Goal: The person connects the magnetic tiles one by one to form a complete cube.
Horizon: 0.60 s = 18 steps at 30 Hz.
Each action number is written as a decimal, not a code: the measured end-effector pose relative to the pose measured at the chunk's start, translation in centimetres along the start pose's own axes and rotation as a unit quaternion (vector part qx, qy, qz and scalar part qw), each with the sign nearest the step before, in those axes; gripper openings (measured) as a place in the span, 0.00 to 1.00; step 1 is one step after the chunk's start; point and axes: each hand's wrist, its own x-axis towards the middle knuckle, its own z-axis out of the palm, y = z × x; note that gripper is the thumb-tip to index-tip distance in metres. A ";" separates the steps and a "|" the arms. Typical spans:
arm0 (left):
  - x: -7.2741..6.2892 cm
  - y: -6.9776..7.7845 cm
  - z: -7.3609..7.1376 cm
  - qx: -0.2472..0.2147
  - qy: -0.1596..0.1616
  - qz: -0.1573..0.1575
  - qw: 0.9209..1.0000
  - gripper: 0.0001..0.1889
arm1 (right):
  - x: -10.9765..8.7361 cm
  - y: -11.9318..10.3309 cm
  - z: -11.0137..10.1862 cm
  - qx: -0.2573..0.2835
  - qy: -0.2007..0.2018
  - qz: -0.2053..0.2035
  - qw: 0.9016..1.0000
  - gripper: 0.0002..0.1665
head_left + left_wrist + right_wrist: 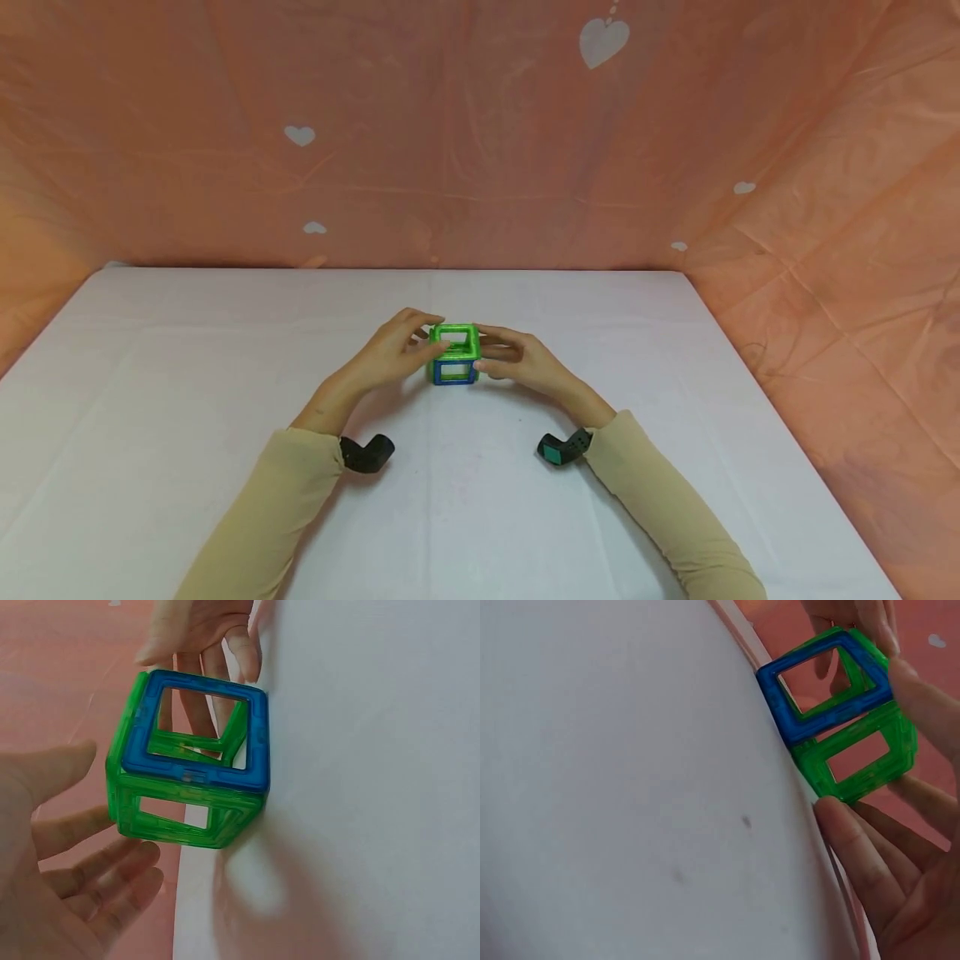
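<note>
A small cube of translucent magnetic tiles (455, 360) stands on the white table between my hands. Its front is a blue square frame (259, 742), while the top and sides are green frames (814, 766). My left hand (397, 346) is at the cube's left, fingers spread and loosely bent; in the left wrist view its thumb stands apart from the tiles. On the other side, my right hand (528, 362) has its fingers extended along the cube, with fingertips touching or very near its edges. The exact contact at the cube's far side is hidden.
The white-covered table (465, 517) extends around the cube. Orange cloth (450, 150) with pale heart shapes hangs behind the table and along both sides. A dark device (367, 454) sits at the left wrist, and another (564, 448) at the right.
</note>
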 end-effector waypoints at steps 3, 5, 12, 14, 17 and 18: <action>0.0 -0.2 0.2 -0.002 0.018 -0.004 1.000 0.21 | -0.1 -0.3 0.1 -0.001 0.013 0.007 1.000 0.31; 0.0 -0.2 0.4 -0.004 0.031 -0.013 0.999 0.20 | 0.0 -0.5 0.3 0.001 0.029 0.011 1.000 0.28; 0.3 0.2 1.2 -0.044 0.081 -0.139 0.986 0.20 | 0.7 -1.5 0.7 0.012 0.129 0.072 0.989 0.25; 0.3 0.2 1.4 -0.055 0.084 -0.169 0.980 0.20 | 1.1 -1.8 0.7 0.015 0.147 0.084 0.985 0.24; 0.3 0.3 1.8 -0.068 0.079 -0.191 0.976 0.20 | 1.6 -2.3 0.7 0.006 0.151 0.083 0.985 0.23; 0.3 0.3 1.9 -0.069 0.078 -0.189 0.976 0.20 | 1.8 -2.5 0.7 0.003 0.150 0.083 0.985 0.23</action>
